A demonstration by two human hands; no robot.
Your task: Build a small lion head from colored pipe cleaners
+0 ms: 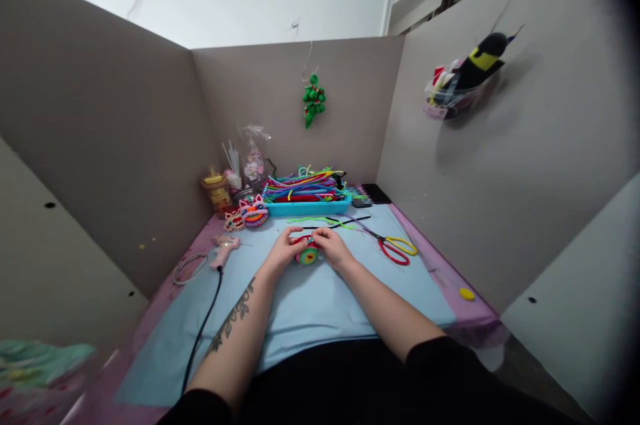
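Observation:
Between my hands, just above the pale blue table cover (325, 305), is a small round craft piece (307, 256) of coiled pipe cleaners, green and red with a yellow centre. My left hand (287, 248) grips its left side with curled fingers. At its upper right my right hand (331, 245) pinches the piece's edge, where a bit of teal and red shows. Behind the hands lie a bright green pipe cleaner (313, 219) and a black pipe cleaner (363, 219). Scissors (395, 248) with one red and one yellow handle rest to the right.
A blue tray (310, 207) heaped with pipe cleaners stands at the back. Finished cat-eared pieces (254, 210) sit left of it. A pink glue gun (226, 250) with a black cord lies at left. Grey partitions enclose the table; a pouch of tools (457, 88) hangs at right.

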